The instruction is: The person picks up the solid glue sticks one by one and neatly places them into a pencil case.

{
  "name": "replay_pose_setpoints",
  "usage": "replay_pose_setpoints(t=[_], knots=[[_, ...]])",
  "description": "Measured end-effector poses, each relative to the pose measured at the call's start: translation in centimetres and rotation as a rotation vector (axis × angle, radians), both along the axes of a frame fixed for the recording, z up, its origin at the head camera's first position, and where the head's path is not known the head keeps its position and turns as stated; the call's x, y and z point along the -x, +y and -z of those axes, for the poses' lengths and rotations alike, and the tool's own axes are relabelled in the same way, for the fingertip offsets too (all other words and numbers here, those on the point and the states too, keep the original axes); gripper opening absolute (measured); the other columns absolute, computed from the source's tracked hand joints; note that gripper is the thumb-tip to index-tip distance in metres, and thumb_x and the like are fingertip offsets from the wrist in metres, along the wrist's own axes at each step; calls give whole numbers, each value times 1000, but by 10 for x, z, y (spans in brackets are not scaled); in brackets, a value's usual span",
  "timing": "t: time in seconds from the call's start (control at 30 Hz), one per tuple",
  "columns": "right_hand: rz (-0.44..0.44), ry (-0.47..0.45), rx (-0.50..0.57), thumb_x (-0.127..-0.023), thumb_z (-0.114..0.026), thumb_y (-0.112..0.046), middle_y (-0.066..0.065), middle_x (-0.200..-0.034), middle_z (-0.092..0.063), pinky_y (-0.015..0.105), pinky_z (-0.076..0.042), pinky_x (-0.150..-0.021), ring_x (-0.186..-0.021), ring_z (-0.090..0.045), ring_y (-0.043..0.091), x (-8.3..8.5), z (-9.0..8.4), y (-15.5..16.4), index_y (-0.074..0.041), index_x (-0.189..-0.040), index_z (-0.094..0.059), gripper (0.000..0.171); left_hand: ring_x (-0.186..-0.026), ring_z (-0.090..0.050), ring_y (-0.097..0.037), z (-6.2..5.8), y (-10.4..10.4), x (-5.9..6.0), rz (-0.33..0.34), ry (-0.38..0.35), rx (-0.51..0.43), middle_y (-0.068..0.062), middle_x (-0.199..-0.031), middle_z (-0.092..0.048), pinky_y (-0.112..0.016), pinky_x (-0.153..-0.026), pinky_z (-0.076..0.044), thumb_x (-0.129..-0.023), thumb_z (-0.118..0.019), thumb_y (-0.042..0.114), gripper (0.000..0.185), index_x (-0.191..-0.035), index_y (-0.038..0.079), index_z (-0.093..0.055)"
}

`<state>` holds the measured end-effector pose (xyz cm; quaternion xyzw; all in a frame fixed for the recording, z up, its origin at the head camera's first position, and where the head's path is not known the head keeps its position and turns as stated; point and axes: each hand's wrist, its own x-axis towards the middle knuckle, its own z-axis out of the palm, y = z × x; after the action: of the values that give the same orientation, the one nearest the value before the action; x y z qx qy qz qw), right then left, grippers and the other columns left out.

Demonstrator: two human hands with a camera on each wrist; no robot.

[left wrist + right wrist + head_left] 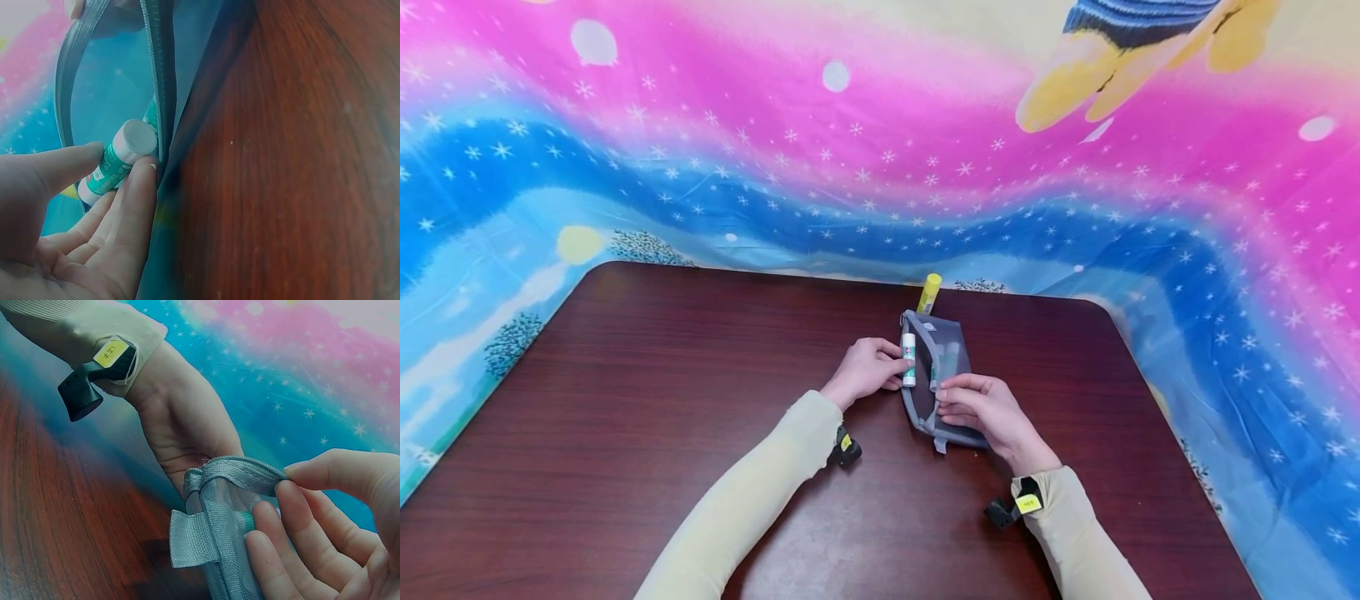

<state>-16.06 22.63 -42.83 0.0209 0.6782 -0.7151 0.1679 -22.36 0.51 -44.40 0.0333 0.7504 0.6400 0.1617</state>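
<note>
My left hand [867, 368] pinches a white-and-green glue stick [908, 348] between thumb and fingers. The stick is at the open mouth of a grey mesh zipper pouch [953, 323]; in the left wrist view its white end [137, 139] faces the camera, between the zipper edges. With thumb and forefinger, my right hand [996, 415] pinches the pouch's near-right zipper edge [250, 478], holding the mouth apart. Through the mesh, more glue sticks [952, 357] show blurred inside; I cannot tell exactly how many.
A yellow glue stick [929, 292] stands just behind the pouch, near the far edge of the dark wooden table [700, 358]. Patterned pink and blue cloth [820, 183] hangs around the table's back and sides. A black camera [847, 448] is strapped to each wrist.
</note>
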Motion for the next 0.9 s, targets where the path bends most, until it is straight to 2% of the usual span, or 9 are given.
replay_pose_setpoints(t=[0.33, 0.6, 0.9], knots=[[-3, -6, 0, -96, -71, -10, 10, -92, -74, 38, -60, -81, -79, -73, 19, 1, 2, 0, 17, -122, -61, 38, -72, -74, -23, 1, 4, 0, -6, -31, 30, -11, -87, -74, -32, -67, -61, -93, -78, 16, 35, -119, -5, -68], [-7, -4, 6, -97, -70, -10, 10, -91, -74, 38, -61, -80, -79, -73, 19, 1, 2, 0, 16, -120, -63, 35, -78, -75, -25, 4, 4, 1, 94, -27, -74, -14, -97, -76, -33, -70, -62, -97, -72, 12, 28, -120, -3, -73], [-11, -1, 11, -97, -70, -9, 11, -92, -74, 38, -60, -81, -79, -73, 19, 0, 1, 0, 14, -118, -64, 32, -82, -74, -26, 2, -7, 4, 38, 8, -84, -14, -99, -76, -33, -73, -61, -95, -75, 16, 31, -120, -2, -73]])
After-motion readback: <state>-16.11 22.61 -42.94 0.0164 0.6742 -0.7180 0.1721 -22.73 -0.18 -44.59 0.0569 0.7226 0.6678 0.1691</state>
